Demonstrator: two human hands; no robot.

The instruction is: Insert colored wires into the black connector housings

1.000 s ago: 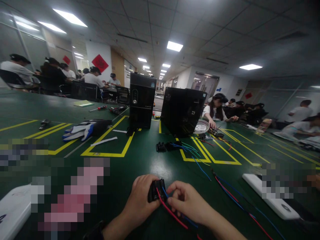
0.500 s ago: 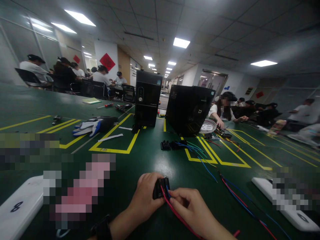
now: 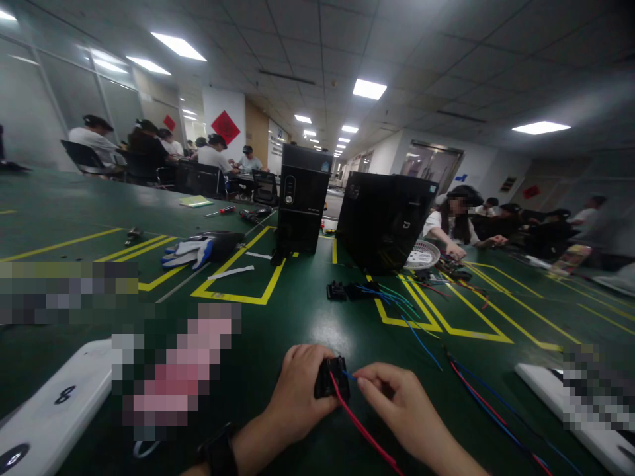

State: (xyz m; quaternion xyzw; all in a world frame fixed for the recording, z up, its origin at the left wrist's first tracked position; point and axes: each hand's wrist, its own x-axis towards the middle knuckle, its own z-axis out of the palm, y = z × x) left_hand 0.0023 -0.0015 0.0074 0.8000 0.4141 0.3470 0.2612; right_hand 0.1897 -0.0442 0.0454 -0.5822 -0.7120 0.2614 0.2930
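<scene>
My left hand is closed around a small black connector block, held just above the green table. A red wire runs out of the block toward me. My right hand pinches a thin blue wire at the block's right side. A dark watch sits on my left wrist.
Two black computer towers stand mid-table. More black connectors with blue and green wires lie ahead. Red and blue wires trail at right. Gloves lie at left, white boxes at both sides. Other people sit at the far edges.
The camera has swung left, so everything sits further right in view. My hands keep hold of the connector; my right fingers now pinch the blue wire at the block's side.
</scene>
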